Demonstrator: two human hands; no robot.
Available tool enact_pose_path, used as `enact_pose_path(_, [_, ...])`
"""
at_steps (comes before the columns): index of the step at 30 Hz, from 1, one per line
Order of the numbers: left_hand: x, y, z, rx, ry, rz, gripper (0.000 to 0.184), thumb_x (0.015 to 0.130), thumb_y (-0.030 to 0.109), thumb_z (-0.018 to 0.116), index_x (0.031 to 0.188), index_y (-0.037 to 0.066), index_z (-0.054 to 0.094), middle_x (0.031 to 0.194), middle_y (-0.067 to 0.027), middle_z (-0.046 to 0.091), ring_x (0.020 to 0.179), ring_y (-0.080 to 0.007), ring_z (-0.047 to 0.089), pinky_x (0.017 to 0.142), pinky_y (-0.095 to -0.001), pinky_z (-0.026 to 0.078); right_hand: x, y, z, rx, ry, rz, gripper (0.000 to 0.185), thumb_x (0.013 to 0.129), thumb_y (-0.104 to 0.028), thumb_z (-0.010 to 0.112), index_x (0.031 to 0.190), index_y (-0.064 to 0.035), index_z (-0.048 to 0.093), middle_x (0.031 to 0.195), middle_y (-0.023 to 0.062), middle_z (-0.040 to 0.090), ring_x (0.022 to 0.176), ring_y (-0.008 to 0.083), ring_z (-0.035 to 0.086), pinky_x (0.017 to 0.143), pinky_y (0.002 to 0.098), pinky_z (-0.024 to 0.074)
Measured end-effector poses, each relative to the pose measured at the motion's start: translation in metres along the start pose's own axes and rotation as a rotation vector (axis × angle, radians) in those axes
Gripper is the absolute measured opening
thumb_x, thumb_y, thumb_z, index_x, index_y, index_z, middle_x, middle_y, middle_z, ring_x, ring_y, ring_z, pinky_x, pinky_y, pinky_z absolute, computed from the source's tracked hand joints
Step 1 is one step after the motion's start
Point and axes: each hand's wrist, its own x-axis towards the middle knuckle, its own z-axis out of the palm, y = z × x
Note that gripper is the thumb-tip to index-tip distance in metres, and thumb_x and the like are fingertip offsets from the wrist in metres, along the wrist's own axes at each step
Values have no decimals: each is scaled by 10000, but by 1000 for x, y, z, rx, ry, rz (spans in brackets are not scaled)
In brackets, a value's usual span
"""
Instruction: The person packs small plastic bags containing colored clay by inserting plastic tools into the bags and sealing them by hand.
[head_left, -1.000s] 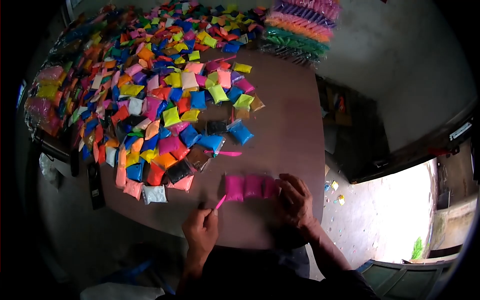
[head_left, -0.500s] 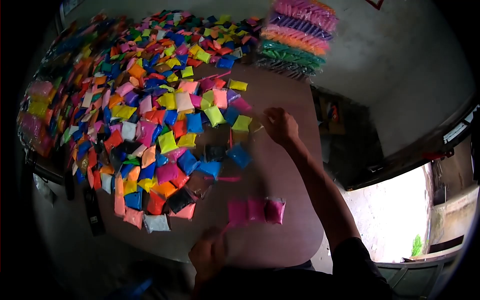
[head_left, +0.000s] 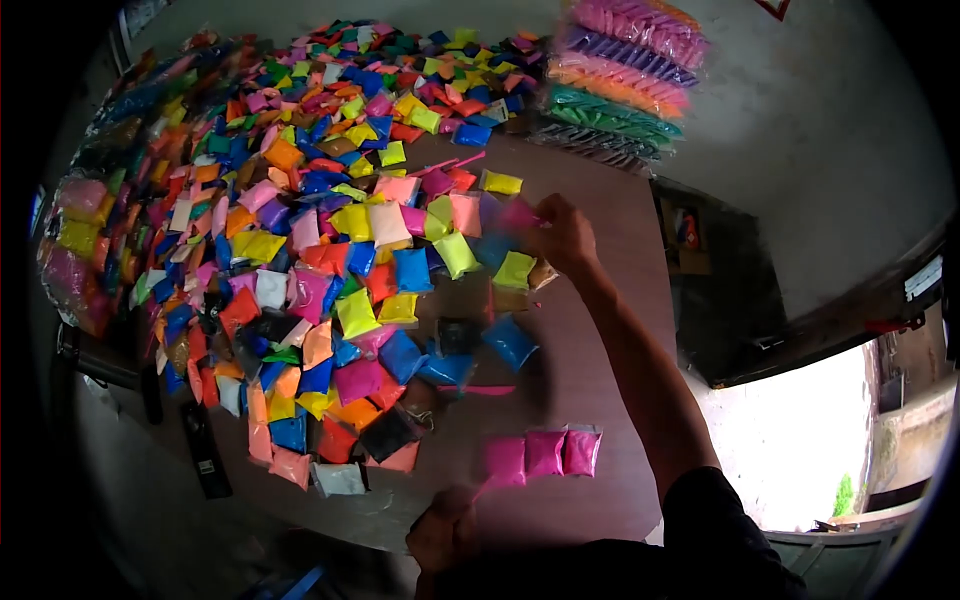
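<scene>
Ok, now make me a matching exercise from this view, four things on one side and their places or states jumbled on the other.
Things:
1. Right hand
2. Left hand
3. Row of three magenta packets
4. Stacked bundles

Places or states:
A. Layered in pink, purple, orange and green
B. Low in the picture, a slim pink stick poking out of it
C. At a magenta packet on the right edge of the heap
D. Side by side on the tabletop

Pairs: 1-C, 2-B, 3-D, 4-A
</scene>
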Motion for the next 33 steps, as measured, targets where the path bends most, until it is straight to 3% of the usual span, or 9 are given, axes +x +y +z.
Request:
enact_pose_path(2, [4, 1, 2, 491, 198, 377, 106, 972, 178, 708, 967, 74, 690, 826, -107, 695, 662, -269, 664, 598, -348, 555, -19, 11, -11, 105, 164, -44, 573, 870, -576, 766, 1098, -53, 712, 951, 164, 758, 895, 384, 743, 786, 450, 596])
enact_pose_path(3, [6, 5, 0, 480, 193, 383, 106, 972, 178, 708, 967, 74, 690, 826, -107, 695, 662, -269, 664, 598, -348, 555, -32, 18, -21, 178, 183, -79, 467, 851, -404, 816, 1113, -38, 693, 936, 143, 745, 851, 286, 725, 757, 394, 585])
enact_pose_path(4, [8, 11, -2, 150, 113, 117, 81, 958, 131, 715, 969, 56, 686, 823, -124, 690, 654, -287, 659, 606, -359, 550, -49, 26, -31, 248, 204, -111, 411, 832, -233, 866, 1129, -23, 674, 922, 123, 732, 806, 187, 707, 729, 339, 574])
enact_pose_path(5, [8, 17, -4, -178, 26, -149, 65, 944, 84, 722, 971, 39, 683, 821, -141, 686, 646, -305, 655, 614, -370, 545, -72, 30, -44, 239, 212, -97, 411, 832, -233, 866, 1129, -23, 674, 922, 123, 732, 806, 187, 707, 729, 339, 574])
enact_pose_path(7, [2, 19, -5, -135, 13, -174, 78, 931, 102, 745, 949, 50, 689, 815, -147, 681, 652, -333, 652, 595, -399, 527, -124, 39, -68, 368, 171, -97, 337, 858, -129, 844, 1118, 0, 673, 935, 116, 739, 837, 152, 698, 731, 313, 571])
enact_pose_path(13, [-11, 13, -3, -76, 3, -204, 123, 958, 100, 744, 999, -4, 692, 869, -165, 684, 753, -265, 666, 680, -369, 523, -296, 83, -100, 324, 235, 53, 421, 811, -125, 878, 1153, 16, 677, 1019, 92, 737, 907, 152, 684, 784, 312, 552])
enact_pose_path(19, [-3, 72, 6, -194, -39, -65, 104, 1004, 69, 703, 1064, -17, 705, 890, -124, 691, 778, -203, 641, 716, -336, 527, -416, 93, -117, 676, 162, 379, 360, 869, -124, 819, 1184, 6, 705, 1000, 49, 716, 919, 116, 663, 792, 270, 534])
enact_pose_path(26, [0, 195, 72, -492, -278, 346, 95, 904, 38, 789, 969, 33, 721, 781, -134, 692, 630, -308, 670, 564, -387, 524, -470, 117, -118, 824, 203, 465, 377, 904, -110, 784, 1255, -3, 697, 1043, 94, 734, 927, 156, 705, 828, 305, 583])
enact_pose_path(33, [1, 228, 122, -388, -393, 574, 89, 912, 36, 773, 940, 48, 689, 746, -120, 664, 613, -311, 669, 536, -393, 518, -498, 125, -154, 782, 182, 525, 376, 879, -89, 810, 1222, 27, 710, 953, 80, 727, 861, 109, 680, 781, 277, 567])
